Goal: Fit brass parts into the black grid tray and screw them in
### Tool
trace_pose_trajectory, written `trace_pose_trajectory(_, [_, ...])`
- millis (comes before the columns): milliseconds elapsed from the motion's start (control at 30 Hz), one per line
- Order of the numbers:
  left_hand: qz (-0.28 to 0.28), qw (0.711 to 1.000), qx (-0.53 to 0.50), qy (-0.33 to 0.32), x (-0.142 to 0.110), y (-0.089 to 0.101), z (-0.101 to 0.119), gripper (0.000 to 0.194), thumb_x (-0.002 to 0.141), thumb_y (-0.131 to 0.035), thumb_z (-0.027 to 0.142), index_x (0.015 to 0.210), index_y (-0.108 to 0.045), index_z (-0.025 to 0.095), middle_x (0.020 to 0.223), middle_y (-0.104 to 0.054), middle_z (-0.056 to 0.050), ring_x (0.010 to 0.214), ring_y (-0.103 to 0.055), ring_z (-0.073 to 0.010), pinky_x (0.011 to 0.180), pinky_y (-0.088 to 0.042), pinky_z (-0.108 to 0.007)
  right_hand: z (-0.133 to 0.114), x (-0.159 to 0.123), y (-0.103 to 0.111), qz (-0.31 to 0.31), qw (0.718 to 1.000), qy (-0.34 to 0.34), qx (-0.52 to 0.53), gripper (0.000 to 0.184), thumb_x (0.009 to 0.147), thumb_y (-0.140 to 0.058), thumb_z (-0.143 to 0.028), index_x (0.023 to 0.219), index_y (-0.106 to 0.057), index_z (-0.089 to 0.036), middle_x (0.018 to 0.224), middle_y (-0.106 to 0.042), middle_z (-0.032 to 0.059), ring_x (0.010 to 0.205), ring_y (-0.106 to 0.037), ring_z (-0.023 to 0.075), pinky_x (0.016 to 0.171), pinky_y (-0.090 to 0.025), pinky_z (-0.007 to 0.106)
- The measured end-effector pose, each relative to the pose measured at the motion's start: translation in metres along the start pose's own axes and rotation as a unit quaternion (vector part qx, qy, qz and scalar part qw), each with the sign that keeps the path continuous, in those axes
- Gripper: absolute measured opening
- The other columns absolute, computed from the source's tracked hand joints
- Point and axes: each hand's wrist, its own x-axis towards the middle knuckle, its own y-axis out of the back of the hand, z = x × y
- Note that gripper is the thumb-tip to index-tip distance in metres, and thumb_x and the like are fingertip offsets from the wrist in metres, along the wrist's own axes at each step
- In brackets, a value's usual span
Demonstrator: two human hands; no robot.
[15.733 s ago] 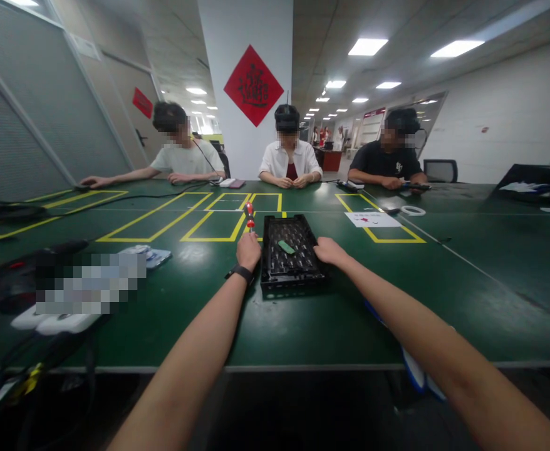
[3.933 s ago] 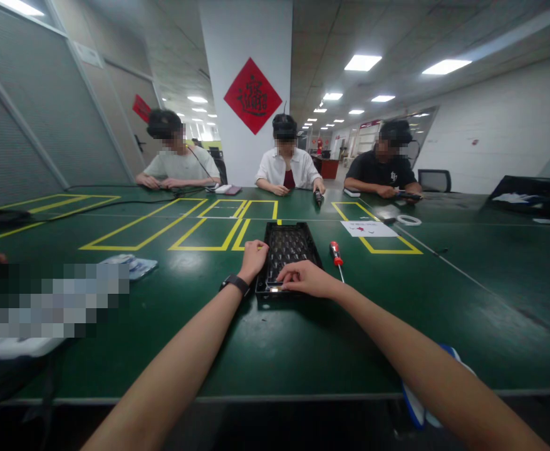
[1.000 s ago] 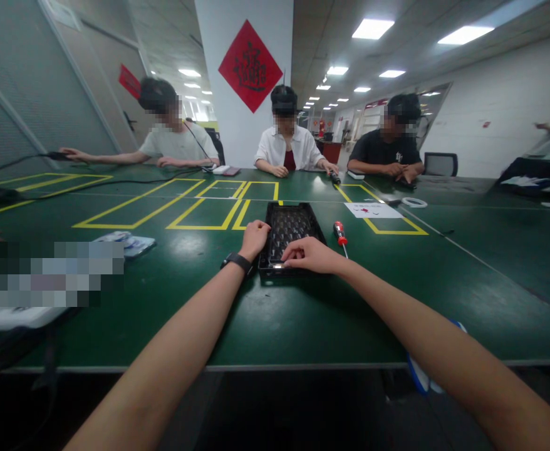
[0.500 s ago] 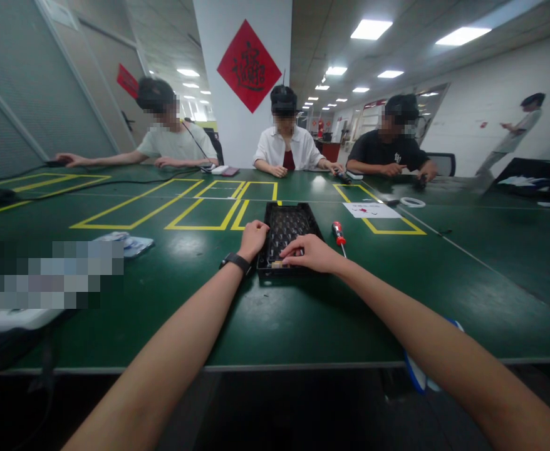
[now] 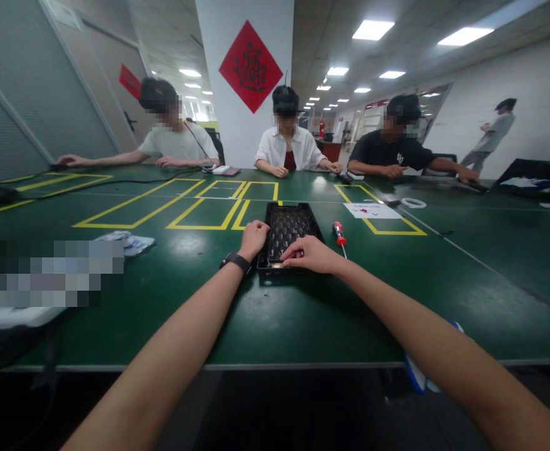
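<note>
At the near end of the black tray, the right hand has its fingers bunched narrowly beside a small pale piece; I can't tell whether they grip it. Slightly beyond and left of that hand, the left hand curls against the tray's left side, its hold hidden from me. A red-handled screwdriver lies just right of the right hand. Farther past it are a paper sheet, a white ring and, straight across, someone in a white shirt.
</note>
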Motion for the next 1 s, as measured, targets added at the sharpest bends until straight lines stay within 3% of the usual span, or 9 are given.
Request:
trace_pose_trajectory(300, [-0.002, 1.000, 0.014, -0.002, 0.0014, -0.0011, -0.0025, 0.022, 0.075, -0.044, 0.025, 0.075, -0.063, 0.016, 0.087, -0.065, -0.007, 0.087, -0.056, -0.0186, 0.078, -0.041, -0.029, 0.0049, -0.0001, -0.0039, 0.010, 0.998, -0.014, 0.065, 0.032, 0.069, -0.067, -0.031, 0.095, -0.068, -0.012, 0.078, -0.069, 0.0047, 0.066, -0.059, 0.0108, 0.065, -0.044, 0.023])
trace_pose_trajectory(1000, [-0.002, 1.000, 0.005, 0.000, 0.0028, -0.0025, -0.0044, 0.022, 0.075, -0.044, 0.025, 0.075, -0.064, 0.015, 0.088, -0.065, -0.007, 0.088, -0.055, -0.0190, 0.078, -0.042, -0.030, 0.0072, -0.0003, -0.0048, -0.002, 0.997, -0.021, 0.073, 0.035, 0.068, -0.068, -0.033, 0.097, -0.065, -0.013, 0.075, -0.068, 0.0041, 0.064, -0.058, 0.0104, 0.064, -0.042, 0.022])
